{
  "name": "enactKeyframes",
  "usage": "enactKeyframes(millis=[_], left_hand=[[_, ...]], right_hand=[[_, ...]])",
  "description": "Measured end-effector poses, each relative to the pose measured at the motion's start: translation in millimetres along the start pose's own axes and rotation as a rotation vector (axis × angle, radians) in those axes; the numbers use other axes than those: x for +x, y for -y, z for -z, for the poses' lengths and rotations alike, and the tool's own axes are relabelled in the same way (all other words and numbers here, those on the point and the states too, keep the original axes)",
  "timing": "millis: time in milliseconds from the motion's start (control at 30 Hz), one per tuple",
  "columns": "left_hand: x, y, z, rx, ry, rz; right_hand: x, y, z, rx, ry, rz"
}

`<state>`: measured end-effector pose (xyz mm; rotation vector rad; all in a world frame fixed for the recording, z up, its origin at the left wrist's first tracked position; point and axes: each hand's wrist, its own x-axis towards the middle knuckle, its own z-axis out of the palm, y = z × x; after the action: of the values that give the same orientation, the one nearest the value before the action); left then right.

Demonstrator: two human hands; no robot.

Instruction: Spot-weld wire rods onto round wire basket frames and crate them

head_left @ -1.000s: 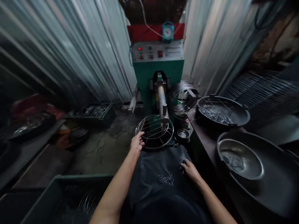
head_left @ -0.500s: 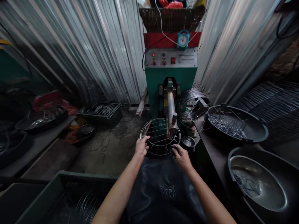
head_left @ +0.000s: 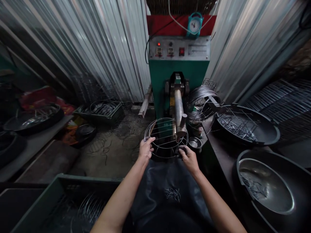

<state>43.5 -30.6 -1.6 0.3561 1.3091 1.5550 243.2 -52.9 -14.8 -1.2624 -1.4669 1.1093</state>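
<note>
A round wire rack (head_left: pixel 163 148) with parallel cross wires is held out under the arm of a spot welder (head_left: pixel 179 111). My left hand (head_left: pixel 145 149) is closed on the left side of its rim, thumb on top. At the right front of the rim my right hand (head_left: pixel 188 155) is closed, its fingertips pinching the rack's edge. Whether a small piece is also between those fingertips I cannot make out. The welder's electrode tip reaches down near the rack's right side. A little heap of short bent wires (head_left: pixel 172 194) lies on the dark apron (head_left: pixel 150 187) over my lap.
At right stand a large black pan (head_left: pixel 269 129) with wire pieces and another pan holding a metal bowl (head_left: pixel 277 191). A wire coil (head_left: pixel 204 97) hangs beside the welder. A small metal bowl (head_left: pixel 195 142) sits near my right hand. A green crate (head_left: pixel 60 184) with wire rings is at lower left.
The view has tilted down slightly and come closer to the welder. Both hands keep their hold on the rack, which stays under the welder's arm with little visible shift.
</note>
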Motion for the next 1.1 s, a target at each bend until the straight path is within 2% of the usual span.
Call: enactKeyframes(millis=[400,600,733,833,967,1100], left_hand=[[10.2,5.5,-3.4,-0.011,-0.061,0.069],[7.7,6.3,-3.8,-0.012,-0.110,0.081],[4.9,5.2,-5.7,-0.007,-0.131,0.070],[0.0,6.3,-7.2,-0.024,-0.133,0.078],[-4.0,5.8,1.5,0.016,-0.123,0.128],[16.0,-14.0,19.9,0.174,-0.047,0.266]], right_hand=[[11.4,0.5,1.5,-0.009,-0.011,0.064],[8.7,2.0,0.6,0.012,-0.012,0.014],[6.1,8.5,4.7,0.061,-0.083,0.002],[1.5,7.7,17.5,0.084,-0.152,-0.023],[-24.9,-24.2,45.3,-0.056,-0.106,-0.097],[-70.1,-79.0,63.3,-0.138,0.023,-0.318]])
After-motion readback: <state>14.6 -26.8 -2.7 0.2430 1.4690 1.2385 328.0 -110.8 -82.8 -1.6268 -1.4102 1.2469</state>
